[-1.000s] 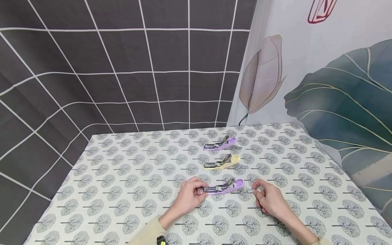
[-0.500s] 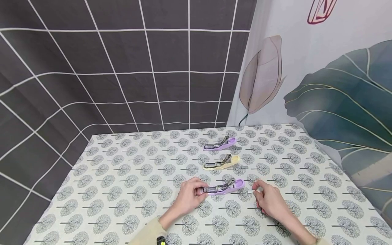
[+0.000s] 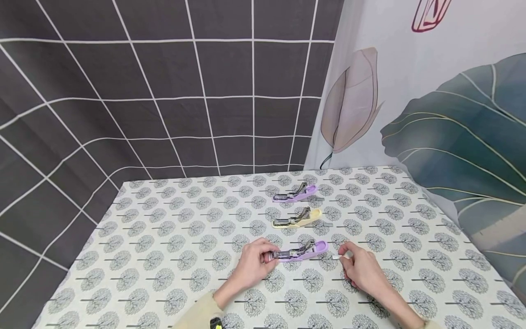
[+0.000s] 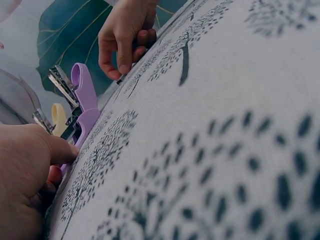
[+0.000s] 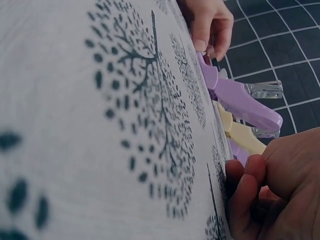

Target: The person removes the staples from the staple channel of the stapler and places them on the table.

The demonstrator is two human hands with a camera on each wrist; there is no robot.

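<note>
In the head view a purple stapler (image 3: 318, 248) lies opened nearest me, its metal magazine exposed and its purple cover folded back to the right. My left hand (image 3: 252, 262) pinches its left end between thumb and fingers. Right of the stapler, my right hand (image 3: 363, 269) pinches a small silver strip, seemingly staples (image 3: 336, 257), close to the tabletop and apart from the stapler. In the left wrist view the dark tip of this strip (image 4: 119, 81) shows under the right fingertips. The right wrist view shows the stapler's purple cover (image 5: 245, 102); the strip is hidden there.
Behind lie a yellow stapler (image 3: 304, 220) and another purple stapler (image 3: 297, 195), both opened the same way. A grey staple strip (image 3: 326, 225) lies right of the yellow one, another grey strip (image 3: 317, 198) by the far one. A tree-patterned cloth (image 3: 164, 256) covers the table.
The silver strip in my right fingers, barely visible a second ago, now sticks out to the left of the fingertips. The left hand and the staplers have stayed in place.
</note>
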